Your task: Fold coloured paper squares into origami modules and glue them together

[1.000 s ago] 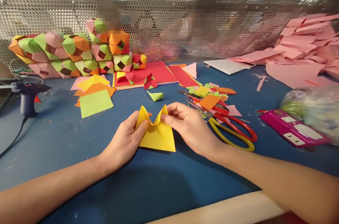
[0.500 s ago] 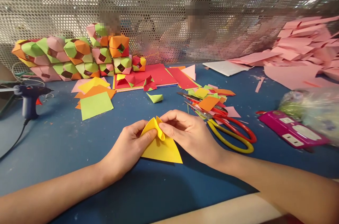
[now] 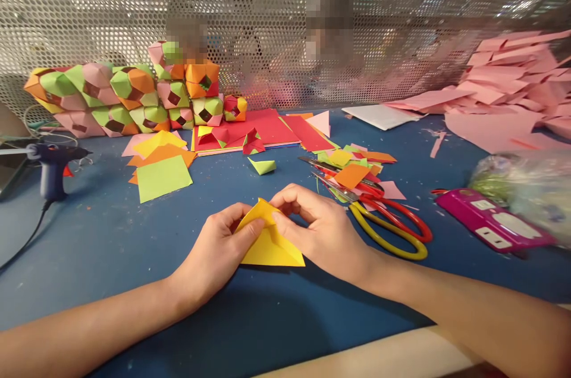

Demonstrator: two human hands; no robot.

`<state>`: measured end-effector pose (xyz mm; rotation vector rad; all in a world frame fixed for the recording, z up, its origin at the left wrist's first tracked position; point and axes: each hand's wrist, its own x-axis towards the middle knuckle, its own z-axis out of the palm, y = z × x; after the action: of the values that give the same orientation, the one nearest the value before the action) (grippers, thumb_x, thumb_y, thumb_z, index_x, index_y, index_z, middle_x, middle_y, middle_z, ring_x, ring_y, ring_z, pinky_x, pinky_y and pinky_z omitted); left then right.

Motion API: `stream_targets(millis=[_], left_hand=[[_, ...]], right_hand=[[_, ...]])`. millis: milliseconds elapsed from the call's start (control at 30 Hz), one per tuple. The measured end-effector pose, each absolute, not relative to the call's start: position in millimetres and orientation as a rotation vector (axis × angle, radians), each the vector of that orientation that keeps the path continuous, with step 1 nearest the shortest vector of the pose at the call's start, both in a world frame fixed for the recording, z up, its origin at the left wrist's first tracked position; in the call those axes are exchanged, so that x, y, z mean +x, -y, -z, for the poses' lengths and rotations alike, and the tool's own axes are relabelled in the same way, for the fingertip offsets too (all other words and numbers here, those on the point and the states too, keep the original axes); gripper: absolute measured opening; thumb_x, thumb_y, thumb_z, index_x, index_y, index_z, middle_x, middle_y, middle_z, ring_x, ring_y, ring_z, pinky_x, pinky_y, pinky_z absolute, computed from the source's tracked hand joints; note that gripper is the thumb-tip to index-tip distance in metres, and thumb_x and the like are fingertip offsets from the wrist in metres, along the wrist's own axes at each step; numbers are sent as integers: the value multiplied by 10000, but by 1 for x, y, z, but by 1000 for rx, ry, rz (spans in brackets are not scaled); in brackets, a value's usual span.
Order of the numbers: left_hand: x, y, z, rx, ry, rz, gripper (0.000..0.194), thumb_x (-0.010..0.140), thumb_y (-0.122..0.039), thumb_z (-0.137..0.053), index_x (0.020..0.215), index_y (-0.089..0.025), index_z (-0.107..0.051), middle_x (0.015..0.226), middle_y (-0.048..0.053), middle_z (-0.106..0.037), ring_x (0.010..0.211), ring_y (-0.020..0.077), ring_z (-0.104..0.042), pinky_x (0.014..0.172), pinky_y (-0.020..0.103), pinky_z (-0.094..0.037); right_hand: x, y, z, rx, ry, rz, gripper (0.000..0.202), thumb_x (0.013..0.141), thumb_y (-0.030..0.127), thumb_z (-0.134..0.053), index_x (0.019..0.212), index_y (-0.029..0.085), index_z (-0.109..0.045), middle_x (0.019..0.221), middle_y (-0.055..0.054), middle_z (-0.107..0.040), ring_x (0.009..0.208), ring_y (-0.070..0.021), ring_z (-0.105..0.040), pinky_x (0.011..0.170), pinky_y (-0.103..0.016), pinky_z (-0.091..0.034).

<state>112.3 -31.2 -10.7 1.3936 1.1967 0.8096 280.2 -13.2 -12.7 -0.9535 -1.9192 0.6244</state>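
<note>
A sheet of yellow paper (image 3: pixel 273 250), partly folded, is held between my two hands just above the blue table. My left hand (image 3: pixel 223 247) is closed on its left side, the thumb lying across the front. On the upper right edge, my right hand (image 3: pixel 319 229) pinches the paper between thumb and fingers; some fingertips are hidden behind it. A small folded green paper piece (image 3: pixel 263 166) lies beyond my hands. To the right of my right hand rest scissors with yellow handles (image 3: pixel 388 241) and scissors with red handles (image 3: pixel 414 220).
Folded paper balls (image 3: pixel 134 86) are stacked at the back left. A glue gun (image 3: pixel 53 172) stands at the left, its cord trailing forward. Loose paper squares (image 3: pixel 165 178), red sheets (image 3: pixel 263 128), a magenta power strip (image 3: pixel 491 220) and pink paper (image 3: pixel 504 80) lie around. Perforated metal (image 3: pixel 267 21) closes the back.
The upright fold at the top of the yellow paper has been flattened. My right thumb has moved slightly right, and the paper's lower edge has risen a little.
</note>
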Motion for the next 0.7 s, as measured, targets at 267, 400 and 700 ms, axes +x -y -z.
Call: stream_targets(millis=[267, 400, 700], left_hand=[[109, 29, 8, 1549, -1330, -783, 218, 807, -358, -489, 719, -164, -538, 652, -32, -483, 579, 101, -419, 480, 191, -317], [108, 29, 7, 1582, -1343, -765, 227, 803, -357, -482, 701, -161, -537, 628, -33, -470, 560, 99, -407, 465, 196, -298], [108, 28, 6, 1521, -1350, -726, 248, 820, -364, -449, 670, -167, -460, 617, -43, -391, 558, 86, -360, 465, 191, -268]], right_hand=[[282, 10, 14, -958, 1936, -697, 19, 808, 185, -545, 825, 187, -535, 777, -2, -572, 692, -111, -555, 638, -229, -487], [282, 10, 11, -1006, 1909, -785, 17, 805, 190, -547, 790, 186, -539, 722, 7, -574, 653, -107, -549, 601, -221, -478], [284, 8, 13, -897, 1991, -708, 26, 820, 186, -530, 824, 195, -554, 770, -1, -556, 677, -109, -535, 623, -227, -469]])
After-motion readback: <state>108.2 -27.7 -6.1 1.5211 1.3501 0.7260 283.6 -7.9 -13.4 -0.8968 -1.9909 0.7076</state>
